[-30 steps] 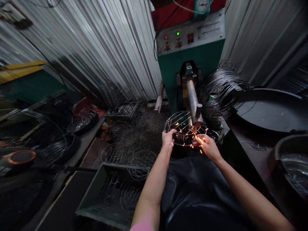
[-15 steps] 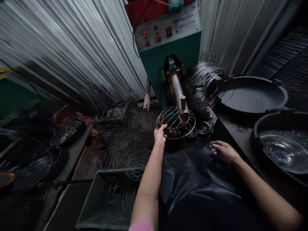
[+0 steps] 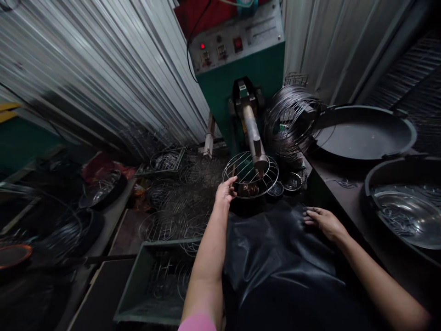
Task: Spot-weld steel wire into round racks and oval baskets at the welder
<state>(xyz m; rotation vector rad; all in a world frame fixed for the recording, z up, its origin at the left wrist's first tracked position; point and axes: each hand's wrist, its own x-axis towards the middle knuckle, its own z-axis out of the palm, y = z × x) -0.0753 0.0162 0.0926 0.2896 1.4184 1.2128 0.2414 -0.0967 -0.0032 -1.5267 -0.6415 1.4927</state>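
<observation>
My left hand [image 3: 226, 189] grips the left rim of a round wire rack [image 3: 245, 171], thumb on top and fingers curled beneath. The rack is held roughly level under the spot welder's upper arm [image 3: 254, 133], whose pointed tip [image 3: 261, 174] comes down at the right part of the rack. Whether the tip touches a wire cannot be made out. Over the black apron [image 3: 268, 248], my right hand [image 3: 322, 220] hovers apart from the rack, its fingertips dark and drawn together. Anything small between them is too dim to name.
The green machine [image 3: 241, 64] shows a lit red lamp. A wire coil [image 3: 292, 119] hangs beside it. Right, a dark pan [image 3: 365, 133] and a metal bowl [image 3: 403, 211] with small wire pieces stand on a bench. Left are several wire racks [image 3: 160, 225] and a green crate [image 3: 148, 317].
The view has shifted slightly. My left hand still holds the rack beneath the welder tip with little movement. My right hand stays over the apron, its fingers slightly lower.
</observation>
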